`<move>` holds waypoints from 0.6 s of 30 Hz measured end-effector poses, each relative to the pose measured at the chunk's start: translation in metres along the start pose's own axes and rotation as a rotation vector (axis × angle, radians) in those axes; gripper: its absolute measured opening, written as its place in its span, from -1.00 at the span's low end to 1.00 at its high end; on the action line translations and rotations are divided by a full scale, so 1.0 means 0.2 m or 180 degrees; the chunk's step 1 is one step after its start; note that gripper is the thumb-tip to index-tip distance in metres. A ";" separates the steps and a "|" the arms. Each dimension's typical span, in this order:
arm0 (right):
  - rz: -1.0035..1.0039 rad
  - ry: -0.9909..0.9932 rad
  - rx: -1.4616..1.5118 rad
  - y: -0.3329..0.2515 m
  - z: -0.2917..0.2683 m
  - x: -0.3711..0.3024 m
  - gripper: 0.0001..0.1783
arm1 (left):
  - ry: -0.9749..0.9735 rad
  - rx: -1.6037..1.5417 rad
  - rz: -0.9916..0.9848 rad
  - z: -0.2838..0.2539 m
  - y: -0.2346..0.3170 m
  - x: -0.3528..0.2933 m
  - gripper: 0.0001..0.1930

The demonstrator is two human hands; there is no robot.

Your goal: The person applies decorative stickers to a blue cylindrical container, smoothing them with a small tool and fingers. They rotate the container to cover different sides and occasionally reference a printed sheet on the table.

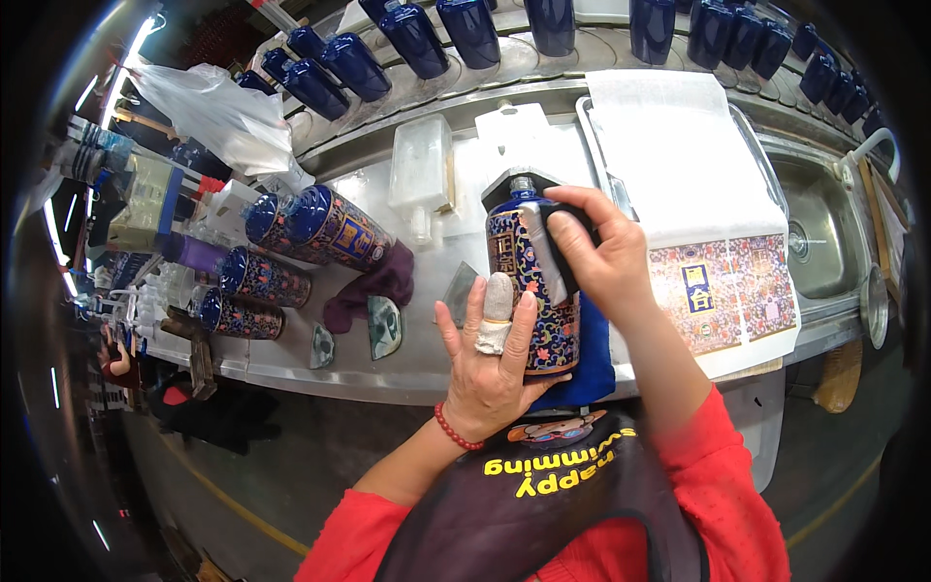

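Observation:
A dark blue glass bottle [560, 335], wrapped in a flowered red, blue and gold decal, stands tilted before me with its neck pointing away. My left hand [485, 369] steadies its lower part, fingers spread along the side and thumb by the base. A whitish cover sits on one finger. My right hand [606, 247] grips a black scraper [562, 215] with a grey flat edge, pressed against the bottle's upper side. Blue cloth [599, 369] lies beneath the bottle. Right of it are flowered decal sheets [698, 291] on white paper.
Several decorated bottles [354, 238] lie at left beside a purple cloth [373, 291] and greenish flat pieces [385, 327]. A clear bottle-shaped block [420, 170] is behind. Blue bottles [468, 34] line a conveyor at the back. A metal sink [819, 233] is at right.

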State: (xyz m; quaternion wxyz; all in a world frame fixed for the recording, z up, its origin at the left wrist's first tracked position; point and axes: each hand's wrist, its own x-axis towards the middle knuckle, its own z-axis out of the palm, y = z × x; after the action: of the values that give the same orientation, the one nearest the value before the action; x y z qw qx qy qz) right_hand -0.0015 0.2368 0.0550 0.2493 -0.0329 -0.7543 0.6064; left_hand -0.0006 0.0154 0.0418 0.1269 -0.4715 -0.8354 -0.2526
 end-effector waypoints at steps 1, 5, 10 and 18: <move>0.0187 0.0411 0.0223 0.00 0.00 0.00 -0.71 | 0.0013 -0.0001 -0.0002 0.00 -0.01 -0.01 0.03; 0.0501 0.0699 0.0387 0.02 -0.02 -0.02 -0.70 | 0.0065 -0.0272 -0.0127 0.03 -0.07 -0.07 0.06; 0.0687 0.1139 0.0488 0.03 -0.03 -0.05 -0.75 | 0.0098 -0.0588 -0.0126 0.07 -0.13 -0.12 0.09; 0.0726 0.0708 0.1209 0.04 -0.04 -0.10 -0.69 | 0.0023 -0.0235 -0.0093 0.03 -0.09 -0.06 0.22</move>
State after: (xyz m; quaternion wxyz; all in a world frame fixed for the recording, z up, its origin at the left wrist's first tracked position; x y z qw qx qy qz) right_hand 0.0178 0.2388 0.0422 0.2624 -0.1369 -0.5861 0.7542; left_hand -0.0086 0.0020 0.0269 0.1087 -0.4626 -0.8318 -0.2867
